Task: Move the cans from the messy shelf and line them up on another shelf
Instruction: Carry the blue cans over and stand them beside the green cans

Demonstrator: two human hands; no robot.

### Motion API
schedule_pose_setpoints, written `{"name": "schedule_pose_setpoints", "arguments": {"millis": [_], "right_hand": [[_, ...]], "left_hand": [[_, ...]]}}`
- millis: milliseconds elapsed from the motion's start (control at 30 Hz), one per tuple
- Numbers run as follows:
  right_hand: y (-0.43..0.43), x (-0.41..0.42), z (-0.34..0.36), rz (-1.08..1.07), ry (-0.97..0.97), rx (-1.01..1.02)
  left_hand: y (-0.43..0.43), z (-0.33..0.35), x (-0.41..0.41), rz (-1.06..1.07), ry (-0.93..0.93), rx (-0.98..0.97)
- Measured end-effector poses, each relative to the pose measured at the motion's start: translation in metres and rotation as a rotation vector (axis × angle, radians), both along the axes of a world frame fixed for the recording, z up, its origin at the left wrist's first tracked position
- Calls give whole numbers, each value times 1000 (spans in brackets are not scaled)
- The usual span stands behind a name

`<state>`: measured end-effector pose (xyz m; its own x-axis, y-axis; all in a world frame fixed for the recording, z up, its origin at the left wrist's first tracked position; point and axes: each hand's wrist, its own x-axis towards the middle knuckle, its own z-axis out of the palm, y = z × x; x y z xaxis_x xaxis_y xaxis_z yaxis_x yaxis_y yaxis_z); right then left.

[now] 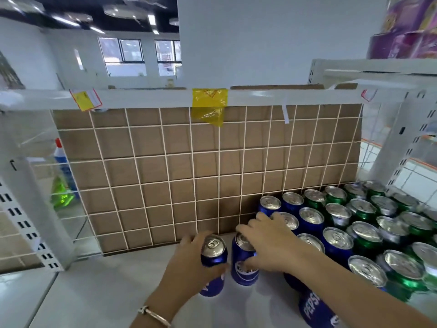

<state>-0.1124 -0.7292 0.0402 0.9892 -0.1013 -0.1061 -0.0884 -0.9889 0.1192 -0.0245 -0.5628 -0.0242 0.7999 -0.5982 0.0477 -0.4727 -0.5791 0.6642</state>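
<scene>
On the white shelf (106,287) stand rows of upright cans: blue cans (309,221) nearest the middle, green cans (364,235) further right. My left hand (189,266) grips a blue can (214,254) at the left end of the group. Beside it, my right hand (267,242) grips the top of a second blue can (244,266), fingers curled over its lid. Both cans stand upright, side by side, just left of the lined-up rows. Another blue can (312,308) stands below my right forearm.
A white wire grid backed by brown cardboard (201,166) closes the shelf's rear. The shelf rail above carries a yellow tag (209,102). White uprights stand at left (30,209) and right (402,143). Purple boxes (404,34) sit on a higher shelf at right.
</scene>
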Motion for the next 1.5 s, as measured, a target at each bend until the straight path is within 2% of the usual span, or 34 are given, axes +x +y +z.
{"name": "schedule_pose_setpoints", "arguments": {"millis": [300, 400, 467, 533, 733, 833, 967, 1133, 1200, 1367, 1500], "right_hand": [[-30, 36, -12, -144, -124, -121], [-31, 43, -16, -157, -137, -108], [-35, 45, -17, -152, -156, -81], [-42, 44, -14, -143, -140, -27], [-48, 45, -11, -118, -75, 25], [-52, 44, -11, -111, -84, 51], [-56, 44, -9, -92, -115, 54], [-54, 46, -19, -96, -179, 140], [-59, 46, -20, -79, -156, 145], [-73, 43, -18, -49, -94, 66], [-68, 43, -22, -18, -151, 13]], "left_hand": [[-31, 17, 23, -178, 120, -84], [-43, 11, 22, -112, -9, 56], [-50, 13, 22, -15, -94, 44], [-55, 20, 25, 28, -69, 6], [-79, 23, 34, 40, -2, 162], [-77, 21, 41, 37, 105, 46], [-65, 9, 44, -2, 198, -226], [-61, -12, 48, 108, 421, -566], [-59, -13, 51, 52, 414, -521], [-62, -10, 43, 14, 107, -173], [-73, -8, 45, 140, 161, -252]]}}
